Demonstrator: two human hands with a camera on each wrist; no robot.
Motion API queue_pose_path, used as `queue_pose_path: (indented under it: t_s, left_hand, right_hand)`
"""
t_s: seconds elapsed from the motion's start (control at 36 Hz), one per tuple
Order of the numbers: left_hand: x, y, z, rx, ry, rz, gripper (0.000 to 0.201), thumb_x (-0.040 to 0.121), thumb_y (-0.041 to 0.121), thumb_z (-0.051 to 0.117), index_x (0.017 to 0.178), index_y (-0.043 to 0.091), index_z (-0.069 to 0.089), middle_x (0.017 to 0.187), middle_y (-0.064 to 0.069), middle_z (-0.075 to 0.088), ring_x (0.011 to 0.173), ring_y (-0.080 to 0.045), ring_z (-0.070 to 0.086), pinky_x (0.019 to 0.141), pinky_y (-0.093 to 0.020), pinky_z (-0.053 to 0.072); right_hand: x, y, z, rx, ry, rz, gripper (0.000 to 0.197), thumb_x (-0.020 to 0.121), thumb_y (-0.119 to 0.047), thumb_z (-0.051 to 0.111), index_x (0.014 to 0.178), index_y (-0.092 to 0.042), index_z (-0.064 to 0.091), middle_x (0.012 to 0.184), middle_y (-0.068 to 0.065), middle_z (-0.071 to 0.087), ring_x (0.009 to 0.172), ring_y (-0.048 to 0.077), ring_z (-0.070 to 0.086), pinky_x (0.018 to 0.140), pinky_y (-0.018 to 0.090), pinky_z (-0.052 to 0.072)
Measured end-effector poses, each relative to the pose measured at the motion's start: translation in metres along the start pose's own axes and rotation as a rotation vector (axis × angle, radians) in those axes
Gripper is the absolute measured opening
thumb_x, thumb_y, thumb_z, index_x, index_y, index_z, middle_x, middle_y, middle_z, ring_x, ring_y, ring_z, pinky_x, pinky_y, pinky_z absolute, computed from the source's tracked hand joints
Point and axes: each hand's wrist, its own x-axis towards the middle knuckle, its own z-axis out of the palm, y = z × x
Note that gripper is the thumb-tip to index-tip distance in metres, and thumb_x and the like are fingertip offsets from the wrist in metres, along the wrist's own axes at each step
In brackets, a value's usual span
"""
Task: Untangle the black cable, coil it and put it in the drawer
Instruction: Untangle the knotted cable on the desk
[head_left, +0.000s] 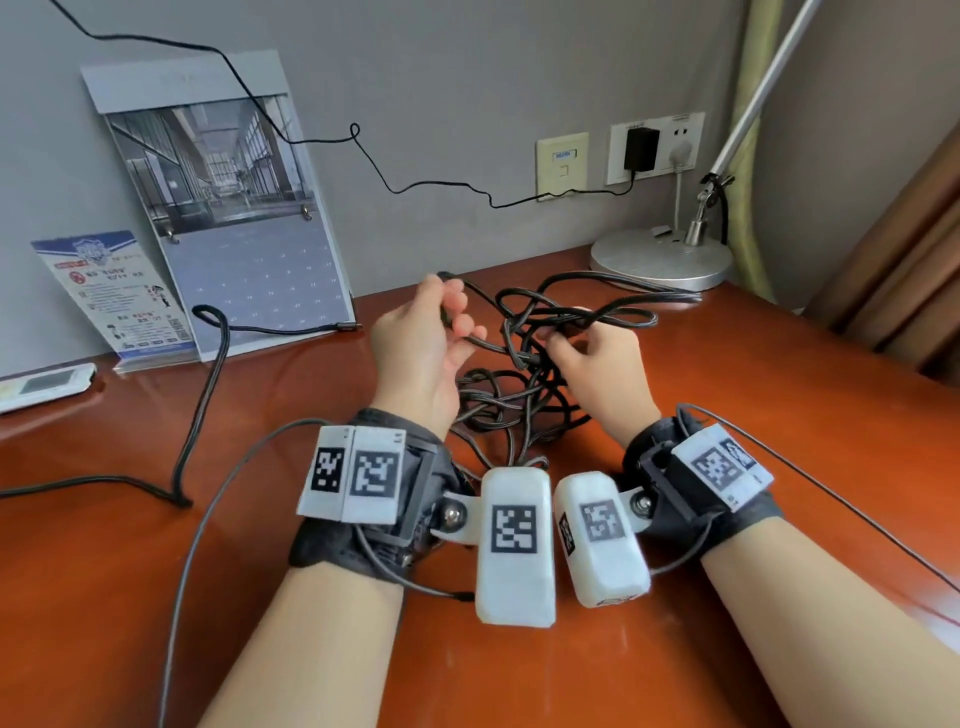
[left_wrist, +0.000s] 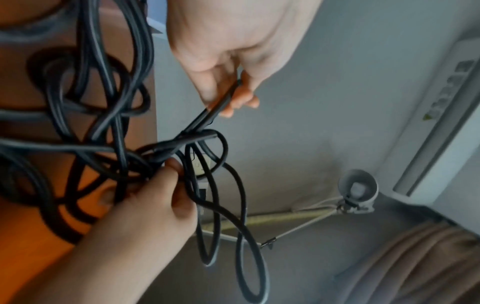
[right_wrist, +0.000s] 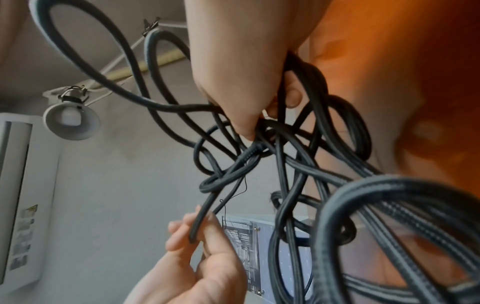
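Observation:
The black cable (head_left: 514, 400) is a knotted tangle of loops, partly resting on the desk and partly lifted between my hands. My left hand (head_left: 452, 322) pinches a doubled strand pulled out of the tangle to the left; the left wrist view shows that strand between thumb and fingers of the left hand (left_wrist: 228, 98). My right hand (head_left: 566, 338) grips the knot at the top of the tangle, its fingers curled round several strands of the cable (right_wrist: 285, 174). The right hand (right_wrist: 254, 123) hides the knot's core. No drawer is in view.
An orange-brown desk (head_left: 779, 415) stands against a grey wall. A lamp base (head_left: 660, 260) sits at the back right, a calendar (head_left: 234, 208) and leaflet stand (head_left: 119, 296) at the back left, a remote (head_left: 47, 384) at the far left. Another black lead (head_left: 208, 395) crosses the left of the desk.

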Motion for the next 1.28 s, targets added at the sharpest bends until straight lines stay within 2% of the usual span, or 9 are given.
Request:
queue_pose_path:
  t_s: [0.08, 0.19, 0.36, 0.56, 0.69, 0.81, 0.94, 1.11, 1.28]
  left_hand:
    - [0.0, 0.002, -0.001, -0.187, 0.0, -0.073, 0.023, 0.1, 0.017, 0.045, 0.082, 0.007, 0.055, 0.069, -0.001, 0.058, 0.038, -0.004, 0.042, 0.044, -0.018, 0.044]
    - [-0.004, 0.001, 0.001, -0.176, -0.197, -0.169, 0.029, 0.101, 0.023, 0.039, 0.085, 0.009, 0.058, 0.071, 0.0, 0.066, 0.073, -0.012, 0.061, 0.079, -0.025, 0.048]
    - [-0.011, -0.011, 0.002, 0.277, -0.266, -0.083, 0.016, 0.091, -0.001, 0.053, 0.086, 0.013, 0.057, 0.103, -0.009, 0.065, 0.104, -0.017, 0.058, 0.095, -0.033, 0.043]
    - [-0.003, -0.005, -0.011, 0.42, -0.073, 0.075, 0.017, 0.101, 0.005, 0.037, 0.097, 0.006, 0.054, 0.075, -0.005, 0.055, 0.071, -0.017, 0.061, 0.059, -0.023, 0.056]
    - [0.002, 0.006, -0.013, 0.692, 0.05, 0.373, 0.028, 0.1, 0.006, 0.035, 0.11, 0.015, 0.06, 0.071, -0.001, 0.052, 0.063, -0.015, 0.058, 0.047, -0.024, 0.054]
    - [0.007, 0.019, -0.028, 1.116, 0.204, 0.851, 0.041, 0.094, 0.0, 0.035, 0.113, 0.017, 0.067, 0.077, -0.011, 0.055, 0.079, -0.031, 0.05, 0.069, -0.03, 0.034]
    - [0.021, 0.025, -0.051, 0.835, 0.089, 0.36, 0.029, 0.096, 0.006, 0.039, 0.115, 0.01, 0.061, 0.071, 0.004, 0.056, 0.039, -0.009, 0.041, 0.044, -0.02, 0.035]
    - [0.022, 0.044, -0.06, 0.675, -0.167, -0.038, 0.023, 0.096, 0.006, 0.041, 0.106, 0.014, 0.06, 0.07, 0.007, 0.047, 0.036, -0.001, 0.031, 0.054, -0.022, 0.025]
    - [0.022, 0.062, -0.075, 0.998, -0.1, 0.26, 0.04, 0.092, 0.0, 0.045, 0.08, 0.032, 0.067, 0.078, -0.003, 0.055, 0.061, -0.011, 0.041, 0.05, -0.02, 0.032]
  right_hand:
    - [-0.001, -0.001, 0.003, 0.046, 0.0, -0.006, 0.015, 0.09, -0.009, 0.056, 0.094, -0.007, 0.07, 0.088, 0.007, 0.07, 0.083, 0.023, 0.067, 0.075, 0.033, 0.054]
    - [-0.001, 0.003, 0.007, 0.024, 0.044, 0.023, 0.015, 0.09, -0.01, 0.056, 0.094, -0.005, 0.07, 0.085, 0.004, 0.068, 0.072, 0.012, 0.061, 0.064, 0.014, 0.045]
    - [-0.001, 0.007, 0.008, 0.008, 0.017, 0.12, 0.016, 0.089, -0.015, 0.058, 0.091, -0.004, 0.07, 0.071, -0.002, 0.062, 0.066, 0.017, 0.059, 0.067, 0.035, 0.052]
    - [-0.002, -0.001, 0.006, 0.014, 0.002, 0.043, 0.015, 0.088, -0.01, 0.059, 0.096, -0.004, 0.071, 0.085, 0.007, 0.067, 0.082, 0.027, 0.066, 0.077, 0.04, 0.054]
    - [-0.003, -0.011, 0.011, -0.006, 0.018, -0.14, 0.013, 0.087, -0.005, 0.057, 0.089, -0.001, 0.069, 0.084, 0.013, 0.069, 0.079, 0.027, 0.064, 0.073, 0.039, 0.051]
    - [-0.001, -0.012, 0.0, 0.014, 0.17, -0.148, 0.015, 0.086, -0.007, 0.061, 0.073, -0.008, 0.068, 0.07, 0.002, 0.065, 0.064, 0.005, 0.059, 0.066, 0.025, 0.049]
    - [0.003, -0.007, -0.008, 0.128, 0.177, -0.023, 0.014, 0.087, -0.014, 0.06, 0.091, -0.011, 0.072, 0.086, 0.011, 0.072, 0.083, 0.025, 0.066, 0.078, 0.036, 0.054]
    - [0.005, -0.003, -0.008, 0.088, 0.143, -0.029, 0.01, 0.088, -0.015, 0.063, 0.093, -0.013, 0.072, 0.078, -0.001, 0.067, 0.063, -0.003, 0.058, 0.057, 0.004, 0.043]
    - [0.001, -0.012, -0.009, 0.137, -0.038, -0.033, 0.011, 0.087, -0.016, 0.064, 0.08, -0.025, 0.065, 0.076, -0.006, 0.066, 0.071, 0.016, 0.065, 0.061, 0.024, 0.052]
